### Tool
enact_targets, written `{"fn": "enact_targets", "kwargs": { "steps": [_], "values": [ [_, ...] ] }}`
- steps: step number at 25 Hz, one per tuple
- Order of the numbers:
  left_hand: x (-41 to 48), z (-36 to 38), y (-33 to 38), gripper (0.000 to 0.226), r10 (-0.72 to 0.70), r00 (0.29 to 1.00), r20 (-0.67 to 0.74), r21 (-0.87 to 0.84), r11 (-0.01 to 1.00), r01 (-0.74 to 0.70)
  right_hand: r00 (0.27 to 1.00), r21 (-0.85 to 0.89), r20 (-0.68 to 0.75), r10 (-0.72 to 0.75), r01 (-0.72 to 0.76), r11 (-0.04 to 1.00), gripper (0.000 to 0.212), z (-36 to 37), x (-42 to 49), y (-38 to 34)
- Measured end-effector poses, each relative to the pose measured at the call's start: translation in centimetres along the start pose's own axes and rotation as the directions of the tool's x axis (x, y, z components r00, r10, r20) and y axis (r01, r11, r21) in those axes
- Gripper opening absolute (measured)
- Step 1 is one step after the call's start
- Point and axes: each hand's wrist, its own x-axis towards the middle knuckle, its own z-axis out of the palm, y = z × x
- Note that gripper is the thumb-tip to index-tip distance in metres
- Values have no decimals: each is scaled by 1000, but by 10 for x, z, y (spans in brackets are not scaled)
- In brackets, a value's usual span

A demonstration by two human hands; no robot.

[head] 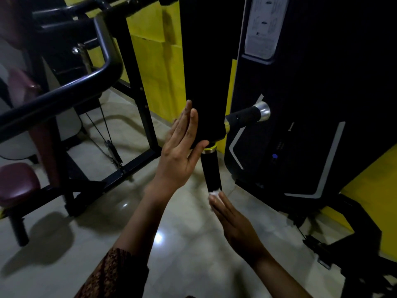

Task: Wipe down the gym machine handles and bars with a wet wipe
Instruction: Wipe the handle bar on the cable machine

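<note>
Right grip (235,221) presses wipe (215,192) against handle (211,171) tip.

The person wears a sleeve (111,276) on the left arm, the only clothing that shows clearly. Its cloth is dark brown, printed all over with a fine, dense pattern of small tan and orange motifs, much like batik. It hangs loosely, with soft folds along its length. The cuff (126,253) is a plain, slightly uneven edge of the same printed cloth. Beyond it the left forearm (150,209), the wrist and the left hand (180,151) are bare. The right forearm (279,274) and the right hand (234,222) are bare too. Between the arms shows a thin strip of dark cloth (189,296), too small to tell its pattern.
</note>
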Motion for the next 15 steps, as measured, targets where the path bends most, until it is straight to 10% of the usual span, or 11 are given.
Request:
{"fn": "enact_targets", "kwargs": {
  "steps": [5, 11, 15],
  "values": [
    [0, 1, 0, 65, -8, 1000, -13, 5, 1000, 8, 982, -36, -156, -110, 106, 994, 48, -19, 63, -15],
    [-1, 1, -1, 65, 11, 1000, 1, 0, 1000, -11, 984, 22, 78, -160, 159, 987, 39, -5, 32, 7],
    [1, -3, 1, 68, -8, 1000, 3, 43, 999, 8, 999, 139, 42, 20, -26, 990, 38, -28, 0, 8]
  ]
}}
